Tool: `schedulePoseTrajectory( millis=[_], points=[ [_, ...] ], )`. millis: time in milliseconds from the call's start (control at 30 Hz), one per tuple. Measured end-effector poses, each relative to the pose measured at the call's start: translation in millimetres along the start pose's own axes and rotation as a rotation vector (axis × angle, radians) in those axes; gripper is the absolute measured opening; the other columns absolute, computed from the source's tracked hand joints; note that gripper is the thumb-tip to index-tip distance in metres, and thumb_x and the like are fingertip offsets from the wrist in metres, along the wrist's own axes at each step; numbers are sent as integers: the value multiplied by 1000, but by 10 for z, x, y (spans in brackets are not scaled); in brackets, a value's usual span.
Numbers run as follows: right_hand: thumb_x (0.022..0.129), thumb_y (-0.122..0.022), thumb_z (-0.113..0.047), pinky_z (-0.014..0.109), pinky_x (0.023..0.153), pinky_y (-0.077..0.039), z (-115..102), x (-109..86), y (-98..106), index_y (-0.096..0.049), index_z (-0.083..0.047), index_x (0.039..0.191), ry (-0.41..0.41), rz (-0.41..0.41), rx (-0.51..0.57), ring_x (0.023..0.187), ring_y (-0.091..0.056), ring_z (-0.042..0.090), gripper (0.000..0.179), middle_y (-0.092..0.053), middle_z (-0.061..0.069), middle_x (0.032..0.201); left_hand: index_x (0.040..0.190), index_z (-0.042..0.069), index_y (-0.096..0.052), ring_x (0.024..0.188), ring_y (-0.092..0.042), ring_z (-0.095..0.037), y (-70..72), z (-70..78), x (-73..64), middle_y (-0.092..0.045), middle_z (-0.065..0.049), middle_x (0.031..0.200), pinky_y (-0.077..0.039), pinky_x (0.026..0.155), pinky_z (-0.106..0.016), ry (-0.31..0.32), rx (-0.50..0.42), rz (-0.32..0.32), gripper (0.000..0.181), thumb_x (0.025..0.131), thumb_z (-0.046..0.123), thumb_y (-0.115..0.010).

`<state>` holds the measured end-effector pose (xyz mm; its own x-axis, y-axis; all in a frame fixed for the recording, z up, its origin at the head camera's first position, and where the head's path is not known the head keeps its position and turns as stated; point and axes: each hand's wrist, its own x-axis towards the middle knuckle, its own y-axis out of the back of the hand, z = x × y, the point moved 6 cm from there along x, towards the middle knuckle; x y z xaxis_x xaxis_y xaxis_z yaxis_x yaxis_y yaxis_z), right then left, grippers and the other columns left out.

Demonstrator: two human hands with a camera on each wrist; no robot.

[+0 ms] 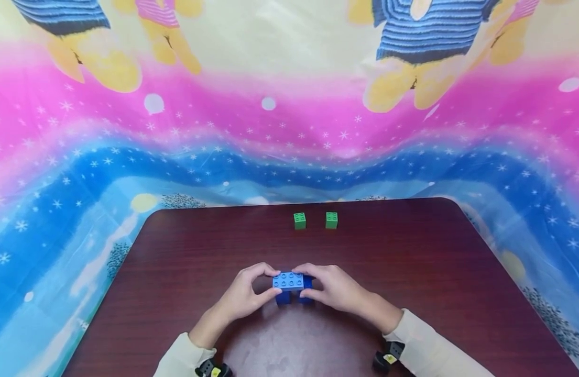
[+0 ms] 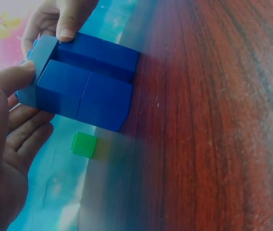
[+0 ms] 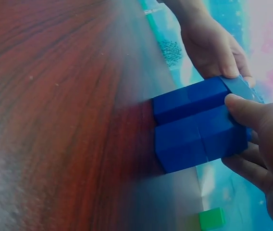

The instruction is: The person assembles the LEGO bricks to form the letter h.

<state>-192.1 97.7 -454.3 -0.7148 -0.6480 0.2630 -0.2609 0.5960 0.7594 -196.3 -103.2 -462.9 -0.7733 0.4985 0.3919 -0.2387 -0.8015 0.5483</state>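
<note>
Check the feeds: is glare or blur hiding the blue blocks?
Head view: pale glare on the near part of the table; left wrist view: whitish sheen at right, blue blocks readable; right wrist view: sheen at lower left, block edges readable too.

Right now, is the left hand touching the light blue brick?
Touching. The left wrist view shows it plainly: the left hand has its thumb tip resting on the side of the light blue brick, no gap.

My dark red-brown, wood-grained counter (image 1: pixel 199 235) bears two dark-blue plastic block stacks (image 1: pixel 283 298); beyond them stand two green studded plastic cubes (image 1: pixel 300 222).
</note>
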Motion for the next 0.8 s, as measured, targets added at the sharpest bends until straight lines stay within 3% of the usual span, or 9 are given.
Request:
schedulePoseTrajectory(
  millis=[300, 600, 800],
  points=[
    [88, -82, -19, 39, 84, -60, 36, 20, 4, -59, -20, 136, -40, -14, 85, 106, -69, 10, 53, -72, 2, 121, 108, 17, -68, 106, -68, -14, 4, -14, -11, -72, 5, 110, -55, 96, -36, -7, 6, 7, 24, 88, 17, -82],
    [88, -83, -21, 32, 86, -59, 37, -46, 103, -64, -16, 133, -51, 64, -69, 103, -69, 10, 49, -72, -2, 121, 109, 17, -68, 106, -67, -12, -3, -13, -8, -71, 7, 111, -55, 96, -36, -4, 28, 9, 28, 86, 15, -84],
    [89, -81, -21, 34, 90, -58, 84, -80, 80, -66, -15, 132, -53, 59, -54, 105, -68, 10, 46, -71, -2, 122, 109, 17, -68, 106, -67, -13, -6, -4, -16, -72, 6, 111, -55, 95, -35, -8, 22, 15, 27, 87, 16, -83]
  ],
)
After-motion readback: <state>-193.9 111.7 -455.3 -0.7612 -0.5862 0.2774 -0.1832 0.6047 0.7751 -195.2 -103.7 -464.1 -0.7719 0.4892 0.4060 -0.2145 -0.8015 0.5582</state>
